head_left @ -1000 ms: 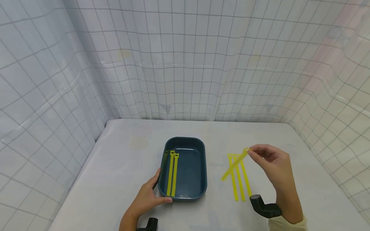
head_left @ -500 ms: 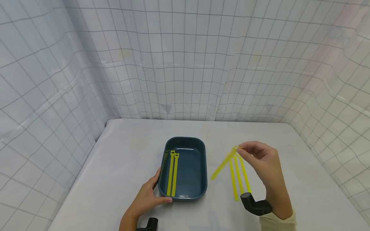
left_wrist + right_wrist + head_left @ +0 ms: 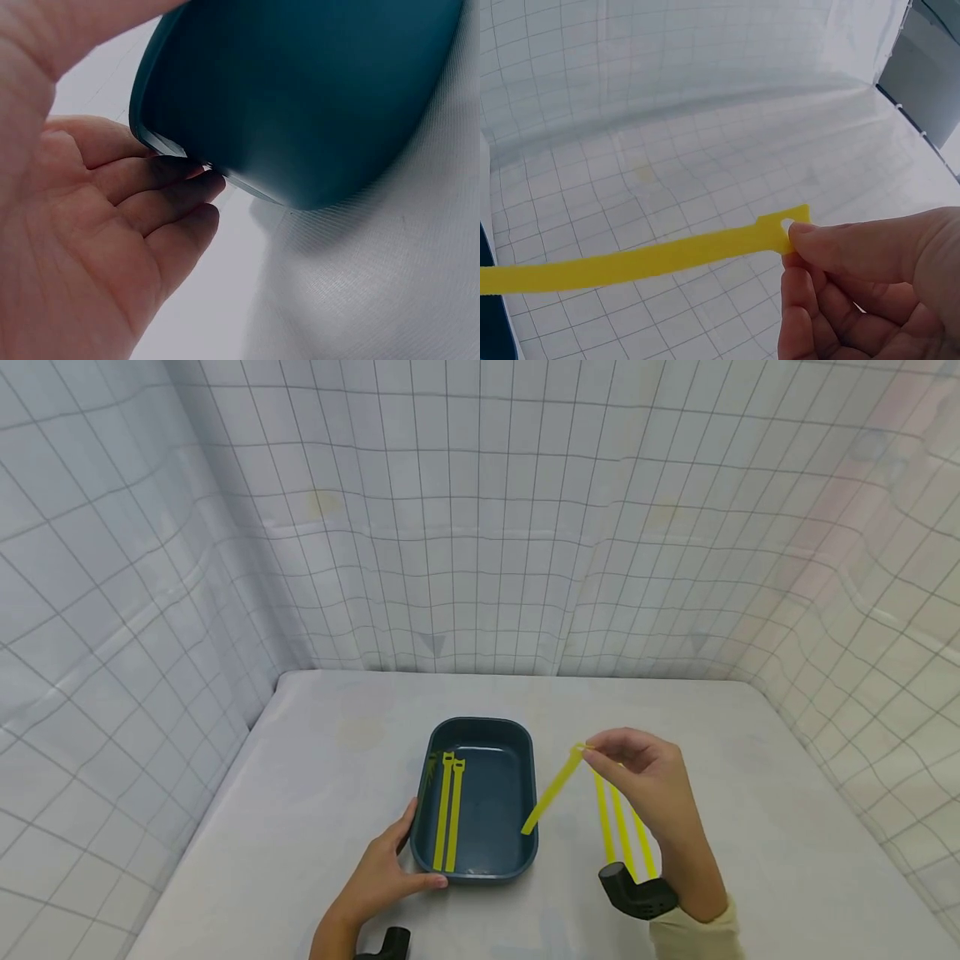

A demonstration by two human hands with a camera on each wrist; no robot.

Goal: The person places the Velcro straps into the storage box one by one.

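In the head view, a dark blue tray [image 3: 491,814] lies on the table with two yellow hook-and-loop cable ties [image 3: 444,814] side by side along its left. My left hand [image 3: 381,870] holds the tray's near left corner, thumb at the front wall and fingers along the left side; the left wrist view shows those fingertips against the wall. My right hand [image 3: 641,777] pinches another yellow cable tie [image 3: 645,262] by its slotted head between thumb and fingers. The strap slants down to the left, its tail overlapping the tray's right rim in the head view.
Several more yellow cable ties [image 3: 621,827] lie side by side on the white table [image 3: 337,760] right of the tray, partly hidden by my right hand and wrist camera [image 3: 637,892]. White gridded curtains [image 3: 487,543] enclose the table at the back and sides.
My right hand has moved left with the pinched cable tie, from above the ties on the table to the tray's right edge. The left hand and tray have stayed put.
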